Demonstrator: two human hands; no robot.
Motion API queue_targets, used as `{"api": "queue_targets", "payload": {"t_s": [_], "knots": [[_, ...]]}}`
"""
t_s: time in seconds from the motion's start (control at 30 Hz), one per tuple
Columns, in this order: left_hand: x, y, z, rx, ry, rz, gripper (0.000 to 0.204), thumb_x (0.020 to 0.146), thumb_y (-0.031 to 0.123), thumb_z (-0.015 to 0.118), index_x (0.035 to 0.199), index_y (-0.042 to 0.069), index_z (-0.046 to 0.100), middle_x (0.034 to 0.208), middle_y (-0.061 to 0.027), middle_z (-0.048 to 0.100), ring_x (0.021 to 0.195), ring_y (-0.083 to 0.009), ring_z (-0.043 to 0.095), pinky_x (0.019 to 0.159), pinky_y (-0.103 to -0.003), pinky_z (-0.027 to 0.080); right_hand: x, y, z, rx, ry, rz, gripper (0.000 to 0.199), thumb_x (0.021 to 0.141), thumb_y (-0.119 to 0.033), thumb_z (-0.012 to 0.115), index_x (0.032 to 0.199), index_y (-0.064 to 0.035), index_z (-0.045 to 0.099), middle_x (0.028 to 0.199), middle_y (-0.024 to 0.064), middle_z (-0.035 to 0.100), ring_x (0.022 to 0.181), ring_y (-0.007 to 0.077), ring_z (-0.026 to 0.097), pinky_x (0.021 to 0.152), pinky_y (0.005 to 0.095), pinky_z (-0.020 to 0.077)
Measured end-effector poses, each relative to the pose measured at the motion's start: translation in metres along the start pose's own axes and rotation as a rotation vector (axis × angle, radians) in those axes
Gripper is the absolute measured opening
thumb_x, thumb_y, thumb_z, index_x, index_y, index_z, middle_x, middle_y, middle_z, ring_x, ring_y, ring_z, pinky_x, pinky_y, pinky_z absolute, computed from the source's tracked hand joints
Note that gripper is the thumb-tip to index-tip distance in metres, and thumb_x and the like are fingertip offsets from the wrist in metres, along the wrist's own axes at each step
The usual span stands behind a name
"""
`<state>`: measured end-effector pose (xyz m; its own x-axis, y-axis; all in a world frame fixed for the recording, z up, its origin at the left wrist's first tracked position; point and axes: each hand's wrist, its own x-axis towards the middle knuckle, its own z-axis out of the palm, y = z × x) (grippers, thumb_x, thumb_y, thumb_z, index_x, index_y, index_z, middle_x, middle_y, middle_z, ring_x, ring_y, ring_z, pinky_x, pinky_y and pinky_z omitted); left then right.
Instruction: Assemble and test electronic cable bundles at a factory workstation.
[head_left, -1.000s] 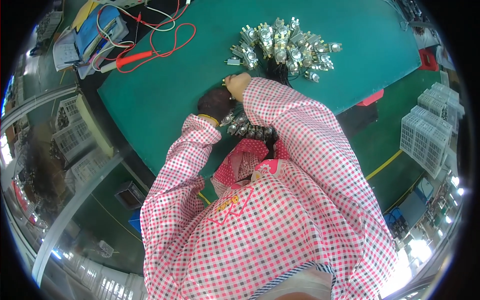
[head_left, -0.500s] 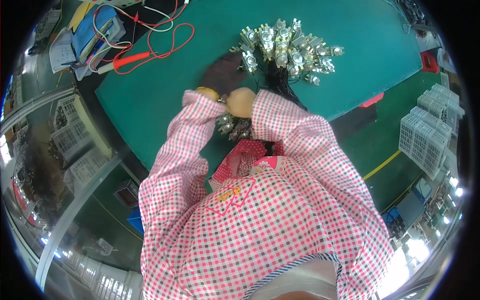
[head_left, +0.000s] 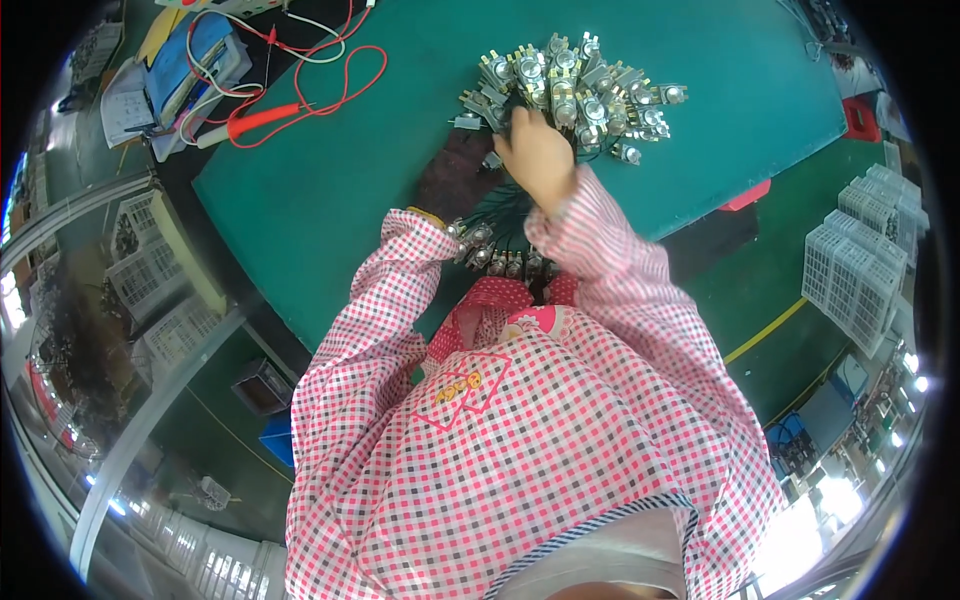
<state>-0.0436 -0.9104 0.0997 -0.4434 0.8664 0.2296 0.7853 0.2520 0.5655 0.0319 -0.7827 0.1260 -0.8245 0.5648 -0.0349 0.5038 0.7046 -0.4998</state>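
Observation:
My right hand (head_left: 541, 158), bare, reaches over the near left side of a heap of small silvery metal components (head_left: 563, 103) with round centres and brassy tabs. Its fingers are curled in among black wires; what they grip is hidden. My left hand (head_left: 455, 182) appears to wear a dark glove with a yellow cuff. It lies to the left of the right hand, near a loose component (head_left: 492, 160), and its fingers cannot be made out. Several more components (head_left: 505, 262) with black leads lie in a row at the table edge close to my body.
A red probe (head_left: 262, 122) with red and white leads lies at the upper left, beside a blue folder (head_left: 195, 55) and papers. The green table top (head_left: 720, 130) spreads to the right. White plastic crates (head_left: 853, 275) stand on the floor at right.
My right hand has moved up and away from my left hand to the heap. My left sleeve has shifted slightly right and down. More of the near row of components now shows.

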Motion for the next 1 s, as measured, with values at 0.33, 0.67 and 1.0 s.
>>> {"api": "queue_targets", "payload": {"t_s": [0.33,0.67,1.0], "knots": [[-0.016,0.020,-0.008,-0.005,-0.207,-0.445,0.042,0.073,0.040,0.067,0.105,0.013,0.062,0.093,-0.0183,0.061,0.088,-0.0365,0.061,0.072,-0.048,0.050,-0.001,0.000,0.030,-0.036,-0.025,-0.237,0.028,0.080,-0.022,0.064,0.093,-0.0007,0.051,0.089,0.0156,0.054,0.076,0.0311,0.062,0.063,0.0382,0.0524],[-0.020,0.022,0.031,0.294,-0.235,-0.669,0.029,0.081,0.033,0.057,0.086,0.005,0.063,0.082,-0.0121,0.065,0.074,-0.0316,0.067,0.059,-0.048,0.053,0.004,-0.004,0.041,-0.136,-0.366,-0.268,0.028,0.074,-0.005,0.056,0.100,0.0047,0.053,0.097,0.0222,0.060,0.082,0.0343,0.064,0.070,0.0408,0.0529],[-0.023,0.004,0.042,0.368,-0.399,-0.596,0.038,0.081,0.042,0.056,0.093,0.007,0.065,0.082,-0.0169,0.065,0.074,-0.0337,0.065,0.062,-0.046,0.052,0.042,-0.003,0.036,-0.224,-0.542,-0.359,0.023,0.073,-0.011,0.063,0.092,0.0018,0.058,0.084,0.0196,0.066,0.081,0.0341,0.065,0.070,0.0424,0.0515]]}}
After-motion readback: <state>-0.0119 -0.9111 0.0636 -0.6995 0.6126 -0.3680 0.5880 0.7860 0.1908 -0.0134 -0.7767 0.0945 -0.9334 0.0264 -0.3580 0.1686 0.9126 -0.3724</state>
